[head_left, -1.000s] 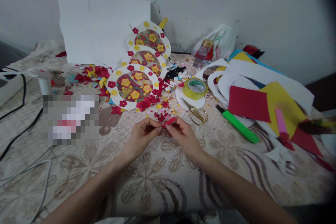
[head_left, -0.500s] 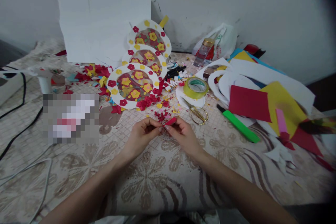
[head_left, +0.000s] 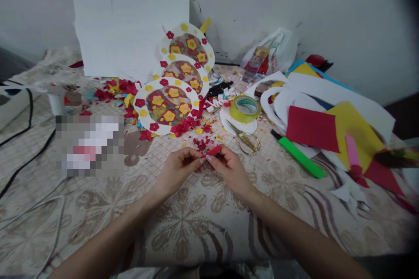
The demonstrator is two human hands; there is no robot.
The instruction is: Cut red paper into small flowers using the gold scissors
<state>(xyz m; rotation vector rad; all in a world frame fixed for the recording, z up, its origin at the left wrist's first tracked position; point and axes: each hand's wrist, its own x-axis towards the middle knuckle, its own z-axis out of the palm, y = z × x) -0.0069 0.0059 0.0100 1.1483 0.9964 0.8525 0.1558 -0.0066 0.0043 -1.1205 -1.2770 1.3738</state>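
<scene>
Between my hands is a small red strip of paper [head_left: 214,151], pinched at both ends just above the tablecloth. My left hand [head_left: 181,165] is closed, thumb and forefinger on the strip's left end. On its right end my right hand [head_left: 229,166] is closed in a similar pinch. Red paper scraps [head_left: 203,143] lie right behind my fingertips. Gold-handled scissors [head_left: 248,143] rest to the right of my right hand. Farther back stand white rings [head_left: 139,122] decorated with red and yellow paper flowers, overlapping one another.
A roll of yellow tape [head_left: 245,115] sits behind the scissors. To the right are a green cutter [head_left: 303,158], red paper [head_left: 312,128] and yellow paper [head_left: 347,117]. A glue gun [head_left: 55,98] and cables are at left. A bottle [head_left: 255,65] stands near the wall.
Both hands stay almost in place, still pinching the red strip. The whole view has shifted very slightly; nothing else has visibly moved.
</scene>
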